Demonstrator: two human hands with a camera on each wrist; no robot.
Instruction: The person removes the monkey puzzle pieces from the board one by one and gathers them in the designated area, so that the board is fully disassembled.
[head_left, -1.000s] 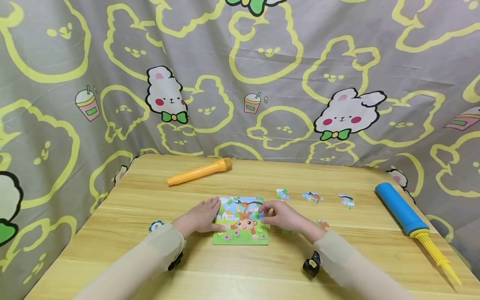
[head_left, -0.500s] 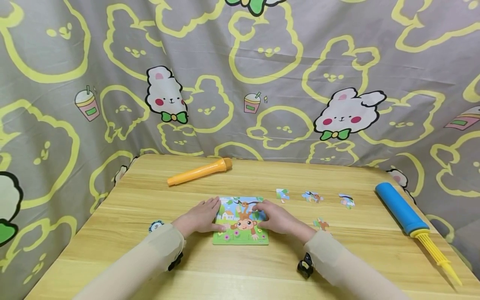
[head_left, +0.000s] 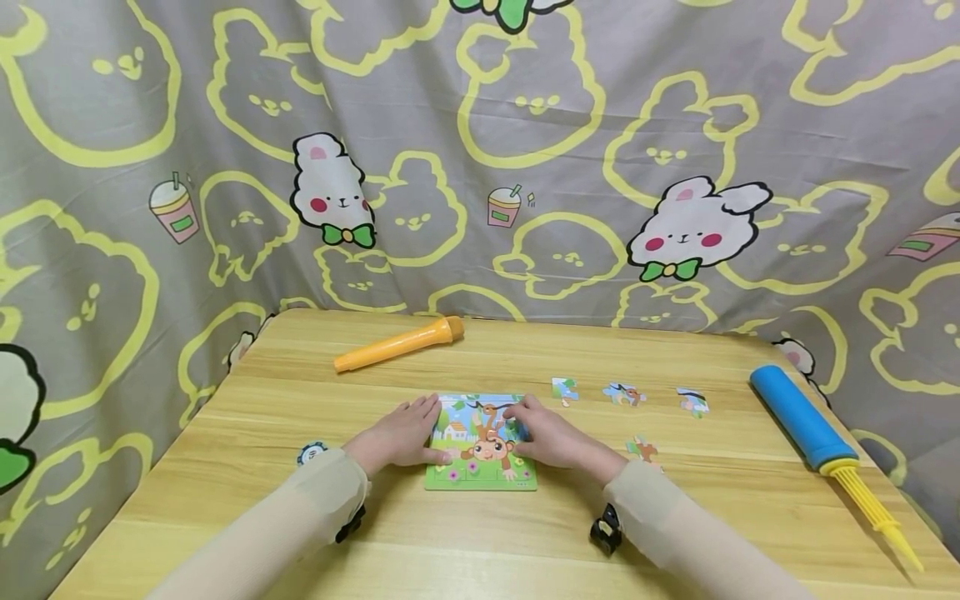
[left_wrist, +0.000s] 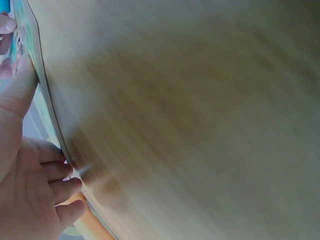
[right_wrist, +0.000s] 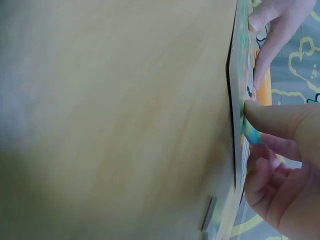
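A monkey picture puzzle board (head_left: 468, 473) lies flat on the wooden table in the head view. My left hand (head_left: 397, 432) rests at its left edge, with the thumb on the board and the fingers extended alongside. Over the board's right part is my right hand (head_left: 558, 437). In the right wrist view, that hand's thumb and index finger pinch a small blue-green puzzle piece (right_wrist: 251, 132), tilted against the board. The fingers partly cover the piece and the picture beneath. Another loose puzzle piece (right_wrist: 210, 215) lies near the board, hidden under the right hand in the head view.
Loose puzzle pieces lie to the right: a corner piece (head_left: 566, 391), a branch piece (head_left: 625, 394), a sky piece (head_left: 692, 402) and a brown-green piece (head_left: 643, 450). An orange toy microphone (head_left: 397, 344), a blue hand pump (head_left: 802, 417) and a round blue-white chip (head_left: 311, 452) lie around.
My right hand has moved left from the board's right edge to farther over the picture, and its fingers have lowered. The left hand and the board have stayed in place.
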